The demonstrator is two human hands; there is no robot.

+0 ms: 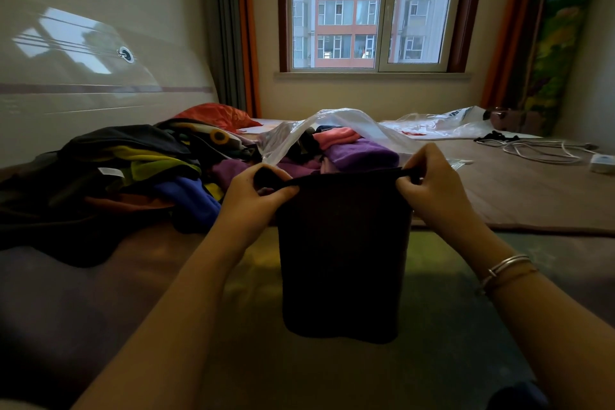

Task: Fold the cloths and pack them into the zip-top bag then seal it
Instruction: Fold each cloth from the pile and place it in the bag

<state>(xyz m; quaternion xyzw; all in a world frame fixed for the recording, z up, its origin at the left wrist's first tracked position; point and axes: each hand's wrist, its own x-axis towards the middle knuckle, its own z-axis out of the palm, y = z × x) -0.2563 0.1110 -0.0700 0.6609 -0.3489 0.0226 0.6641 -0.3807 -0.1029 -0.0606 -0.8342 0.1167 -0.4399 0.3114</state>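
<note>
Dim indoors, lit only by daylight from the window (pixel 367 7) at the far wall. Backlit, so the dark cloth (pixel 342 253) showed as a near-black shape with no weave visible. Pale window reflection glared across the glossy headboard (pixel 83 53) at left. Foreground bed (pixel 449 326) sat in shadow, with a faint yellow-green patch of light. Wide-angle bending curved the curtains and walls at the edges. Forearms at the bottom were soft and slightly blurred.

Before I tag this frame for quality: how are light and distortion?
Head view: backlit by the window, so the dark cloth held by both hands reads near black; glare streaks the glossy headboard; wide-angle lens bows the edges; focus is fair.
</note>
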